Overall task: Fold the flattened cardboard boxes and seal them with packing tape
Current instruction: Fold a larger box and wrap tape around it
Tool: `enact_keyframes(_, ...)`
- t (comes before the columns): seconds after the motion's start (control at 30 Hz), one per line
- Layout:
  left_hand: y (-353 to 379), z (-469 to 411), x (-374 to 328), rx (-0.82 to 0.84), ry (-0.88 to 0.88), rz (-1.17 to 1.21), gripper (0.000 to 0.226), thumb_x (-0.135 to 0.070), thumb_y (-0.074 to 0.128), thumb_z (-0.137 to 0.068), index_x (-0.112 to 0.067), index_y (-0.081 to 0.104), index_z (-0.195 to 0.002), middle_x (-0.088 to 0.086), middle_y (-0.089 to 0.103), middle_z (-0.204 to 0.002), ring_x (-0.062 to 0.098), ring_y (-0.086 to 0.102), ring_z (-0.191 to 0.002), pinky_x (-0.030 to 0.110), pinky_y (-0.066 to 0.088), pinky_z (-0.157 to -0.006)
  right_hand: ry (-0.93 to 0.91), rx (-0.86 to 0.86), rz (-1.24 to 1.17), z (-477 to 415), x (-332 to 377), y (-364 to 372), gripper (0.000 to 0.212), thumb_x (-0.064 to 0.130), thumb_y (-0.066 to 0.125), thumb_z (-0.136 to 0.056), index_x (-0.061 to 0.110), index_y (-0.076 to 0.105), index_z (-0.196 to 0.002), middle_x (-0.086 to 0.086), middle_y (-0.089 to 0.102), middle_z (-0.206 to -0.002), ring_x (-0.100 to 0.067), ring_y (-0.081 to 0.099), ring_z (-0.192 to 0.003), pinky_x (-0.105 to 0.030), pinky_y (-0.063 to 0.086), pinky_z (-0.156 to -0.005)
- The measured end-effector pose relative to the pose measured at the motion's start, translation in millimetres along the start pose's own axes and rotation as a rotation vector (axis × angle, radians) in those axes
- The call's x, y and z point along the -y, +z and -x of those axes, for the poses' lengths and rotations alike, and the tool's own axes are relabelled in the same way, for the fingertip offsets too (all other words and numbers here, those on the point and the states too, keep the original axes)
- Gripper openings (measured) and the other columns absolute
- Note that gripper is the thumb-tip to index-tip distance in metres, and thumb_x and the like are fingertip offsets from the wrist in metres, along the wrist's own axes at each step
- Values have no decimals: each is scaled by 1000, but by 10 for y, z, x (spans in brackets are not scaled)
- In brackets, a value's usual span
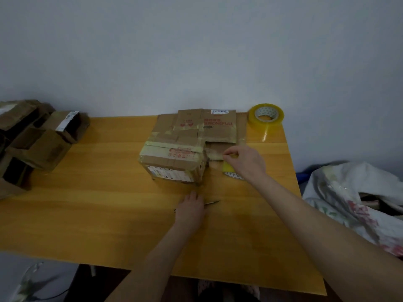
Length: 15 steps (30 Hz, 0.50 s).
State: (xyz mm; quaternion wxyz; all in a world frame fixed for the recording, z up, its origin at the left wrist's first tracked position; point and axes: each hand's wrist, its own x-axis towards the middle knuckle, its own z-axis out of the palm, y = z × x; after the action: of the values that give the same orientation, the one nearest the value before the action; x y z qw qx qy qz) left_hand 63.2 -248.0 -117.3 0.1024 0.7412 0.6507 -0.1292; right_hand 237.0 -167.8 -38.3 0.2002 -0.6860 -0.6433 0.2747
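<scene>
Fingers of the right hand [245, 162] pinch a yellow tape roll [228, 169] beside the taped brown cardboard box [174, 162]; left hand [191, 209] fingers lie flat on metal scissors [212, 202].

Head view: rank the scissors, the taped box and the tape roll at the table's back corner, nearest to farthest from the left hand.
1. Scissors: partly under the left hand, blade tip poking out to its right.
2. Taped box: just beyond the hand, mid-table.
3. Tape roll: far right corner, by the wall.
</scene>
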Motion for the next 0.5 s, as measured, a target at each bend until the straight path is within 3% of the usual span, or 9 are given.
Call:
enact_keyframes(0.1, 75, -19, 24, -55, 2, 44, 29, -27, 44, -100, -16, 45, -128, 5, 48, -128, 22, 49, -115, 33, 43, -92, 3, -5, -6, -12, -15, -2, 19, 41, 56, -93, 33, 71, -103, 9, 66, -118, -15, 60, -107, -27, 45, -70)
enact_keyframes(0.2, -7, 61, 46, -135, -42, 203, 20, -24, 38, -102, -18, 44, -121, 1, 61, -98, 18, 58, -82, 28, 46, -62, 18, -6, -8, -22, -5, -7, 19, 41, 56, -94, 34, 70, -103, 9, 65, -118, -15, 59, -107, -28, 45, -70)
enact_keyframes(0.27, -114, 164, 58, -202, -60, 360, 18, -26, 38, -102, -19, 44, -117, -2, 60, -82, 15, 55, -64, 24, 38, -48, 4, -11, 1, -29, 4, 1, 20, 42, 55, -94, 33, 70, -102, 9, 66, -117, -15, 59, -107, -28, 45, -70)
enact_keyframes(0.37, -333, 332, 59, -319, -23, 568, 14, -27, 42, -101, -16, 49, -109, -9, 53, -70, 7, 48, -53, 19, 28, -43, -10, -13, -1, -20, 29, 8, 21, 42, 54, -94, 32, 71, -102, 9, 67, -115, -15, 60, -105, -29, 49, -72)
enact_keyframes(0.5, -611, 396, 87, -415, 8, 638, 11, -26, 50, -98, -16, 53, -103, -13, 52, -69, 3, 48, -53, 16, 31, -45, -18, -10, -4, -3, 73, -4, 22, 44, 54, -94, 32, 70, -103, 9, 66, -114, -14, 59, -104, -28, 48, -71)
